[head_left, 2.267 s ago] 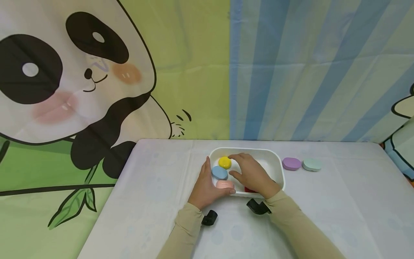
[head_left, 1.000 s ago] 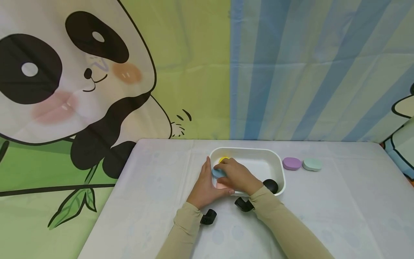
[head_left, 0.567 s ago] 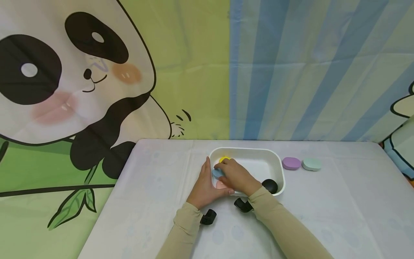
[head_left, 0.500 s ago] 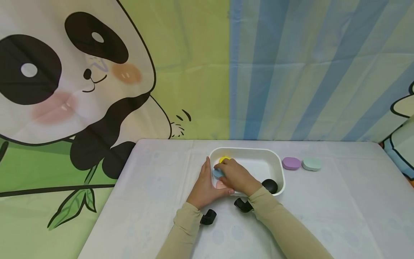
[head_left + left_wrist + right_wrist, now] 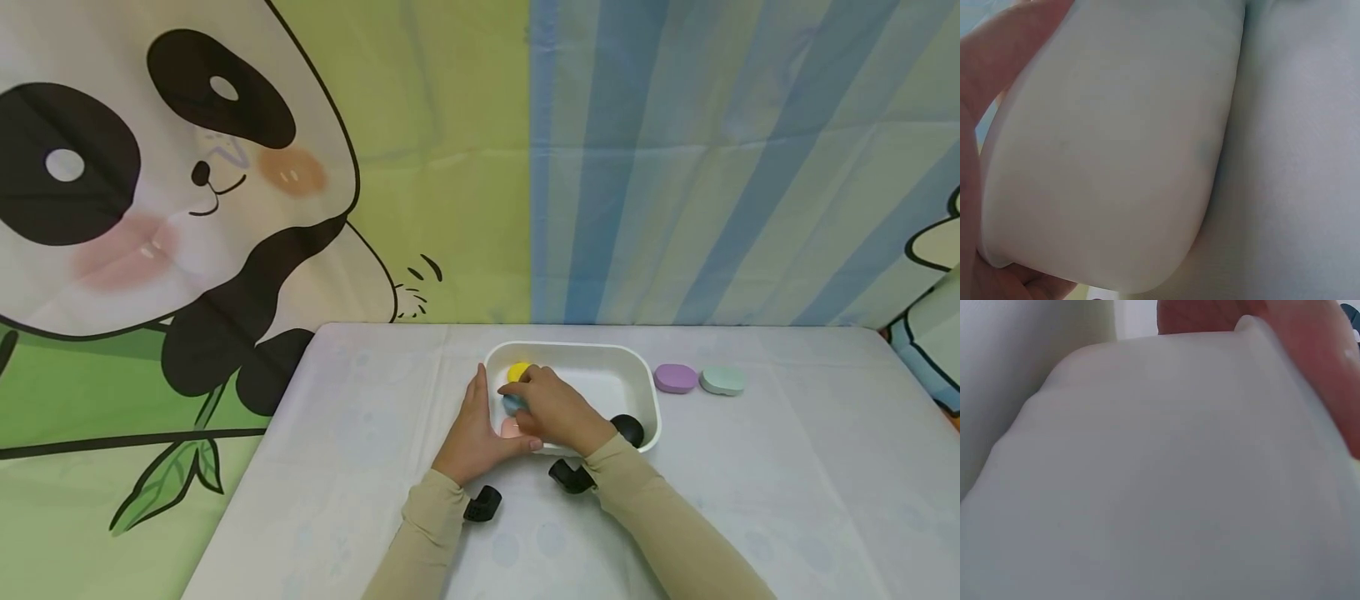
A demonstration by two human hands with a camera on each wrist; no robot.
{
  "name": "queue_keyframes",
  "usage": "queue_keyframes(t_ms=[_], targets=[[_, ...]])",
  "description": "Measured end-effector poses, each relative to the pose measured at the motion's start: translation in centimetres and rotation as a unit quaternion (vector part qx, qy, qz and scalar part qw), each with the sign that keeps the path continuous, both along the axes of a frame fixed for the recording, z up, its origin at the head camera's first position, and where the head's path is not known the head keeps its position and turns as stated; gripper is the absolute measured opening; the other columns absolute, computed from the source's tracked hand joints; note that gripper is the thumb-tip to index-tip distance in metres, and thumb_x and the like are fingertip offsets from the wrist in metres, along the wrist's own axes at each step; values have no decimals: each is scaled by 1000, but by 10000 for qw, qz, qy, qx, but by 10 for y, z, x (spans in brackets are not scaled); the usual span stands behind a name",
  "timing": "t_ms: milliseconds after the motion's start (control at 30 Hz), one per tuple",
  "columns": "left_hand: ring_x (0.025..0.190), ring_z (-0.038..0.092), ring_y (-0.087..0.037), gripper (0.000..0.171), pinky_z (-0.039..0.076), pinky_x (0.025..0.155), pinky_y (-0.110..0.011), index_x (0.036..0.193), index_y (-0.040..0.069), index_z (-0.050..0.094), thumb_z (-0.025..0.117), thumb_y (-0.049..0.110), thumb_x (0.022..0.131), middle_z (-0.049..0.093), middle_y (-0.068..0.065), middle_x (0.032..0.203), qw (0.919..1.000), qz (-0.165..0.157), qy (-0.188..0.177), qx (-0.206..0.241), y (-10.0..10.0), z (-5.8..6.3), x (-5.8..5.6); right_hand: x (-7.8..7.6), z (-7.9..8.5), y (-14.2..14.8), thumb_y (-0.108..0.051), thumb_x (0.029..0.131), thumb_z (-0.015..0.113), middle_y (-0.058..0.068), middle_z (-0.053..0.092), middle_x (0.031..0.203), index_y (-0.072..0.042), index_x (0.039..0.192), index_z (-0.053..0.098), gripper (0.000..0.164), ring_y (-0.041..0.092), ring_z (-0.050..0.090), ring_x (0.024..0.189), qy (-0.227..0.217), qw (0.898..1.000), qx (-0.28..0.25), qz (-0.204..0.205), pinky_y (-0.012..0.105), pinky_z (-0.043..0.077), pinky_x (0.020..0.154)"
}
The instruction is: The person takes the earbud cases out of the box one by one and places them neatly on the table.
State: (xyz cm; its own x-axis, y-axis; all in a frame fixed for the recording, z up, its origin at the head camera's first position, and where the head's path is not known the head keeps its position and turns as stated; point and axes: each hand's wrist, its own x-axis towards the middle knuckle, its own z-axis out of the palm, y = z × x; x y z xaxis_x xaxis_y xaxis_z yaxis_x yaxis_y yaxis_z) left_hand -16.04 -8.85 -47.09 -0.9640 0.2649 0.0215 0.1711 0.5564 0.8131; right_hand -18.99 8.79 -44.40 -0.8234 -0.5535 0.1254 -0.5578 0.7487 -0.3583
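Over white cloth [image 5: 375, 417], the downturned right hand [image 5: 562, 411] pinches a blue piece [image 5: 512, 405]; the left hand [image 5: 472, 440] (thumb spread) grips a tray [image 5: 592, 379].

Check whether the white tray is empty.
The white tray isn't empty: a yellow piece, pink piece and black piece show inside its rim.

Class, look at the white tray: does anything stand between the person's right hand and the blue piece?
Nothing visible does. The right hand is over the white tray, its finger and thumb bracketing the blue piece. The yellow piece lies just beyond, the pink piece on the near side; neither comes between.
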Motion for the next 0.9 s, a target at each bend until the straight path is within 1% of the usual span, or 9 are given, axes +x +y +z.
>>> queue_keyframes(t_ms=[100, 167, 333, 400, 567, 633, 900], targets=[[151, 20, -26, 143, 29, 118, -44, 162, 10, -3, 88, 61, 65, 10, -10, 167, 10000, 19, 3, -8, 0, 0, 0, 0, 1, 3, -7, 84, 67, 12, 61, 103, -10, 123, 72, 40, 24, 56, 90, 54, 10000, -65, 23, 34, 50, 77], [150, 22, -27, 143, 30, 117, -44, 162, 10, -3, 89, 60, 64, 11, -10, 167, 10000, 32, -8, 6, 1, 0, 0, 0, 3, 5, -7, 85, 68, 12, 60, 103, -8, 124, 71, 39, 22, 56, 88, 7, 9999, -118, -13, 34, 50, 77], [148, 27, -26, 141, 34, 115, -44, 162, 11, -3, 91, 53, 65, 13, -9, 166, 9999, 75, -83, 89, 0, -1, 0, 1, 9, 12, -7, 89, 71, 10, 58, 111, -9, 130, 67, 41, 19, 58, 90, -463, 9984, -225, -252, 33, 52, 82], [147, 28, -26, 141, 35, 114, -45, 162, 11, -3, 91, 53, 66, 14, -8, 166, 9998, 98, -119, 106, 0, -1, 0, 1, 11, 15, -8, 89, 73, 10, 58, 113, -9, 129, 67, 41, 19, 58, 92, -488, 9982, -210, -282, 34, 53, 85], [145, 31, -27, 142, 37, 113, -45, 162, 12, -1, 90, 58, 64, 15, -8, 166, 9997, 137, -149, 103, 0, -1, 0, 3, 16, 22, -8, 84, 77, 12, 60, 112, -7, 124, 69, 41, 23, 61, 93, -300, 9989, -215, -276, 38, 54, 86], [145, 31, -27, 142, 37, 113, -45, 162, 12, -1, 89, 60, 64, 15, -8, 166, 9998, 139, -140, 96, 0, -2, -1, 2, 18, 25, -7, 83, 77, 12, 61, 112, -7, 123, 69, 41, 24, 61, 95, -250, 9990, -224, -308, 38, 54, 87], [147, 28, -27, 142, 34, 115, -47, 163, 14, -2, 88, 63, 64, 14, -6, 167, 9996, 164, -247, 17, 1, 0, 0, 4, 28, 40, -6, 83, 75, 14, 62, 116, -6, 125, 69, 42, 27, 61, 100, 65, 9986, -273, -444, 42, 54, 90]])
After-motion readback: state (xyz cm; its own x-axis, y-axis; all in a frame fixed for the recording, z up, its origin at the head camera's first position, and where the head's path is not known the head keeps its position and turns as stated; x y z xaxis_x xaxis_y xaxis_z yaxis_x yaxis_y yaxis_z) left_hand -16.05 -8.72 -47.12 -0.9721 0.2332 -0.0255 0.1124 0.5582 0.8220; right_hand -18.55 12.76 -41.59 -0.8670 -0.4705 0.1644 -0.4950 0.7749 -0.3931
